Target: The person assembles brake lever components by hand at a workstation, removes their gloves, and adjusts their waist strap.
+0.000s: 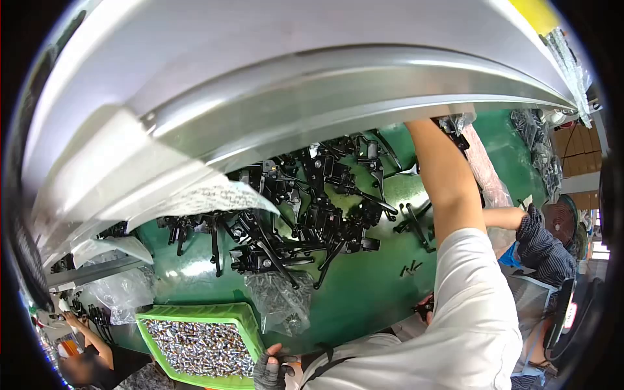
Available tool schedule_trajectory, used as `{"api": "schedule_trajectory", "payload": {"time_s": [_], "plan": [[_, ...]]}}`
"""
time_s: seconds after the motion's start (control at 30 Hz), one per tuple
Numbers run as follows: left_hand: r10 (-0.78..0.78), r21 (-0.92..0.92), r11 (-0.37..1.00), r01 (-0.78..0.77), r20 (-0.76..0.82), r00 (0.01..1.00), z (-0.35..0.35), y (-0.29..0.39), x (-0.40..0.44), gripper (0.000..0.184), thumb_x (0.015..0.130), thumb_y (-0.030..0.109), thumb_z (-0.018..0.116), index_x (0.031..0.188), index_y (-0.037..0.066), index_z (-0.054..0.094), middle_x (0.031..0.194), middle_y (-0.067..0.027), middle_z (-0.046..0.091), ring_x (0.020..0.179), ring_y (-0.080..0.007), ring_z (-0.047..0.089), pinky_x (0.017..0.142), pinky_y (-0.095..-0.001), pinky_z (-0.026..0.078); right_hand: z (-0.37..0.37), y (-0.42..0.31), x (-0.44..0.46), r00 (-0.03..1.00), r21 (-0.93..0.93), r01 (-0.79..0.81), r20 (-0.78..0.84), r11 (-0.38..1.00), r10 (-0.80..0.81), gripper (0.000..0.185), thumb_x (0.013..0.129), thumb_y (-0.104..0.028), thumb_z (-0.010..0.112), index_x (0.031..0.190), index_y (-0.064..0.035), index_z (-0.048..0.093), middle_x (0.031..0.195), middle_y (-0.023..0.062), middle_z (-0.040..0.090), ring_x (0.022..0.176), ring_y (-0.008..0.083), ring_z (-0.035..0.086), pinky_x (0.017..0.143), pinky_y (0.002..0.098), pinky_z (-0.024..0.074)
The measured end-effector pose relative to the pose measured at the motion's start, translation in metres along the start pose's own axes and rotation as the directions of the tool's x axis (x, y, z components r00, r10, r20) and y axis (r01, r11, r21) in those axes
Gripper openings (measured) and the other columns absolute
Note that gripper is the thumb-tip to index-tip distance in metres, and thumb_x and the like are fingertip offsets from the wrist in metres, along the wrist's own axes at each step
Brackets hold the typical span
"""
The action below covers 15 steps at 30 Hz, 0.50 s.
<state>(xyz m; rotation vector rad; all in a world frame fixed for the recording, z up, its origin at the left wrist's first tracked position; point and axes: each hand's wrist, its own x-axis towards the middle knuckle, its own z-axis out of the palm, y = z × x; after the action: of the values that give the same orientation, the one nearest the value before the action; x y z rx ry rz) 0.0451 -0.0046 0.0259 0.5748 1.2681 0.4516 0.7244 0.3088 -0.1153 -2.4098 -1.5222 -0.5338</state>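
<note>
My right arm (pixel 448 185) stretches forward across the green table, and its hand is hidden behind the metal-edged panel. Near where it disappears are crumpled clear plastic and a dark part. At the lower edge, my left hand (pixel 270 370), in a grey fingerless glove, has curled fingers beside the rim of a green bin (pixel 250 316); whatever it holds, if anything, is hidden. Small shiny metal pieces (pixel 195 344) fill the bin. Left of my right arm lie many black lever assemblies (pixel 325 221), like handlebar brake levers, in a loose heap.
A metal-edged panel (pixel 338 78) and hanging paper (pixel 214 195) block the upper view. Clear plastic bags (pixel 279 302) and small black pieces (pixel 411 268) lie on the table (pixel 364 296). A co-worker's striped sleeve (pixel 546 247) is right; another person (pixel 91 354) sits lower left.
</note>
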Motion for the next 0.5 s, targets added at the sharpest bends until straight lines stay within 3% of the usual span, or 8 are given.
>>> {"api": "schedule_trajectory", "payload": {"time_s": [0.1,0.13,0.17,0.2,0.27,0.33,0.4,0.5], "plan": [[0.083,-0.011,0.997,-0.082,0.066,0.994,0.0,-0.007,0.006,0.06,0.095,0.045,0.06,0.134,0.0,0.051,0.11,-0.0135,0.065,0.09,-0.0225,0.066,0.064,-0.0297,0.052,0.004,0.021,-0.019,0.94,-0.073,0.114,-0.316,0.991,-0.131,0.049,0.084,-0.04,0.067,0.122,-0.0088,0.064,0.124,0.0173,0.064,0.112,0.0365,0.06,0.097,0.0482,0.046],[0.11,-0.01,0.994,-0.11,0.053,0.992,0.005,-0.001,0.008,0.062,0.092,0.044,0.065,0.13,-0.004,0.052,0.105,-0.017,0.065,0.086,-0.0248,0.068,0.061,-0.0306,0.055,-0.039,-0.009,-0.031,0.973,0.032,0.019,-0.231,0.999,-0.011,0.048,0.082,-0.044,0.069,0.113,-0.0063,0.068,0.119,0.0175,0.066,0.109,0.0345,0.061,0.096,0.0436,0.0473],[0.199,0.098,0.974,-0.203,0.046,0.979,0.013,0.003,0.011,0.063,0.093,0.048,0.061,0.129,-0.004,0.054,0.104,-0.0156,0.066,0.086,-0.0229,0.067,0.066,-0.0306,0.054,-0.132,-0.06,-0.042,0.967,0.359,-0.231,0.19,0.904,0.172,0.048,0.082,-0.044,0.069,0.104,-0.0019,0.07,0.115,0.0184,0.068,0.106,0.032,0.064,0.096,0.0394,0.0478],[0.242,0.148,0.956,-0.253,0.088,0.966,0.015,0.004,0.019,0.062,0.094,0.048,0.061,0.128,-0.003,0.055,0.107,-0.0137,0.066,0.087,-0.0197,0.066,0.07,-0.0296,0.053,-0.134,-0.066,-0.063,0.998,0.4,-0.061,0.039,0.914,0.05,0.045,0.081,-0.041,0.071,0.099,0.0,0.071,0.109,0.0178,0.07,0.103,0.0309,0.066,0.093,0.0377,0.0489],[0.204,0.199,0.951,-0.239,0.178,0.963,0.029,0.029,0.024,0.06,0.094,0.049,0.059,0.126,-0.002,0.058,0.112,-0.0114,0.066,0.091,-0.0188,0.064,0.08,-0.0313,0.053,-0.195,-0.123,-0.097,0.965,0.755,-0.237,0.113,0.612,0.235,0.052,0.078,-0.036,0.078,0.108,0.0038,0.066,0.098,0.0185,0.071,0.089,0.03,0.067,0.083,0.037,0.051],[0.328,0.353,0.852,-0.387,0.218,0.919,0.04,0.044,0.032,0.067,0.093,0.054,0.06,0.13,0.0,0.056,0.118,-0.013,0.064,0.105,-0.0211,0.062,0.094,-0.0337,0.048,-0.229,-0.163,-0.137,0.924,0.715,-0.375,0.342,0.59,0.174,0.054,0.077,-0.035,0.079,0.108,0.0068,0.064,0.093,0.0158,0.071,0.085,0.0228,0.065,0.081,0.0338,0.0507],[0.46,0.136,0.857,-0.497,0.234,0.857,0.054,0.042,0.054,0.074,0.092,0.053,0.062,0.142,0.002,0.044,0.13,-0.0126,0.057,0.117,-0.0241,0.057,0.1,-0.0392,0.045,-0.247,-0.208,-0.188,0.972,0.783,-0.226,0.225,0.579,0.074,0.049,0.077,-0.036,0.078,0.103,0.0034,0.067,0.085,0.0138,0.071,0.08,0.0197,0.067,0.076,0.034,0.0529],[0.584,-0.196,0.809,-0.554,0.16,0.796,0.078,0.053,0.064,0.079,0.092,0.051,0.062,0.149,0.004,0.034,0.142,-0.0116,0.047,0.126,-0.0261,0.05,0.106,-0.0447,0.04,-0.302,-0.271,-0.262,0.875,0.824,-0.44,0.483,0.357,-0.036,0.046,0.07,-0.031,0.083,0.095,0.0004,0.062,0.083,0.0126,0.07,0.08,0.0187,0.067,0.074,0.0324,0.055]]}}
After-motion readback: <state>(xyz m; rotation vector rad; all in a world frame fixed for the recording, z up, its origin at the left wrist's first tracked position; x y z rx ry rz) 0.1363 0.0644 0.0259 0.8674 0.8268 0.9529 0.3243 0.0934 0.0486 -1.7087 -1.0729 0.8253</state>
